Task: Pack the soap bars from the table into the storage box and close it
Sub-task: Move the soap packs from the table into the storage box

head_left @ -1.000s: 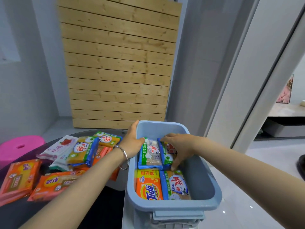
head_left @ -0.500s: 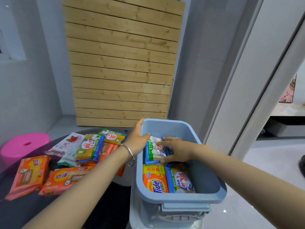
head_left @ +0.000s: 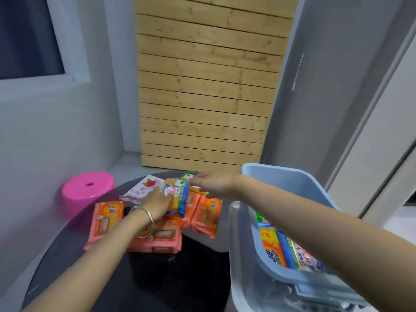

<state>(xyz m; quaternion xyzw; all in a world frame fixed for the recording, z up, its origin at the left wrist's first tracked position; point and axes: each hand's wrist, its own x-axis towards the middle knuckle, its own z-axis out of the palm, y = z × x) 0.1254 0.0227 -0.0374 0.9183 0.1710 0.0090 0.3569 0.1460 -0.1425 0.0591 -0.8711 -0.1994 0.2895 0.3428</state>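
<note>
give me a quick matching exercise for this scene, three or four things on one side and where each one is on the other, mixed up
Things:
1. left hand
2. right hand
3. Tide soap pack
4. pink stool

Places:
A. inside the blue storage box
B. on the floor left of the dark table
C. on the yellow-and-blue soap pack atop the pile
D. stretched over the far end of the pile of soap packs

Pairs: 1-C, 2-D, 3-A, 4-B
</note>
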